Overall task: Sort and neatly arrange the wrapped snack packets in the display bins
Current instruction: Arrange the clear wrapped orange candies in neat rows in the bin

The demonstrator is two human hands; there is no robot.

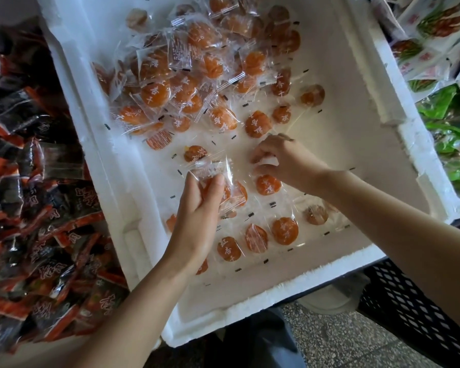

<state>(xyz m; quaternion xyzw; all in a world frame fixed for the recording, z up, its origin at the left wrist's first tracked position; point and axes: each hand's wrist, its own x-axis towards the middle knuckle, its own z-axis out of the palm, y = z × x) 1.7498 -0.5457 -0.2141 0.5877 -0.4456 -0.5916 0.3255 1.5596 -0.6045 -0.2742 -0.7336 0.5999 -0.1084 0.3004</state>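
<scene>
Snack packets (154,91) lie piled past the fingertips, and more lie flat under both hands in the white foam bin (356,144). The left hand (197,208) has its fingers curled tight round one clear packet (237,195). The right hand (284,158) has bent fingers pinching the wrap of an orange packet (268,184). Dark red packets (37,208) sit left of the left fingers.

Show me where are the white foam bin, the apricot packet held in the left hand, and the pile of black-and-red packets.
white foam bin (250,309): head view, its near rim.
apricot packet (239,195): head view, the orange fruit inside the wrapper.
black-and-red packets (37,208): head view, middle of the pile.
</scene>
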